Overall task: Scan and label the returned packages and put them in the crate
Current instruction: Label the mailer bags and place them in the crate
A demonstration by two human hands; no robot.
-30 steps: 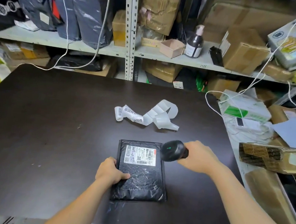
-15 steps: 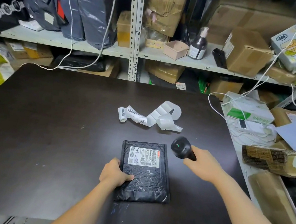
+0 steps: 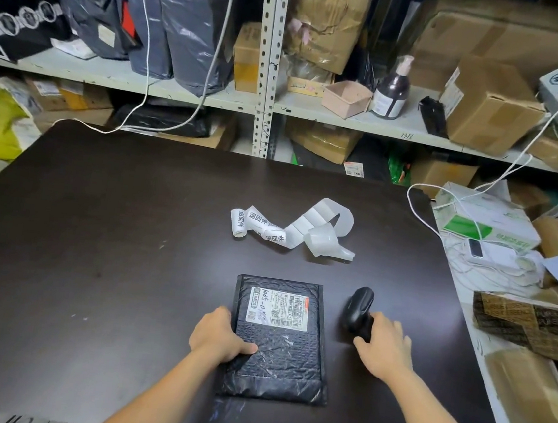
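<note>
A black bubble mailer [image 3: 286,357] lies flat on the dark table [image 3: 93,260], with a white shipping label [image 3: 278,307] on its far half. My left hand [image 3: 218,336] holds its left edge, thumb on top of the package. To the right of the mailer a black handheld scanner [image 3: 358,309] lies on the table. My right hand [image 3: 382,348] grips its handle. A curled strip of white stickers [image 3: 289,228] printed with black characters lies further back. No crate is in view.
Metal shelves [image 3: 264,106] behind the table hold cardboard boxes, grey poly bags and a pump bottle [image 3: 392,89]. White cables [image 3: 419,205] trail over the far right corner. Boxes, papers and a taped brown parcel [image 3: 527,327] crowd the right side.
My right hand has lowered the scanner from above the label and set it on the table to the right of the mailer. The left hand has stayed on the package.
</note>
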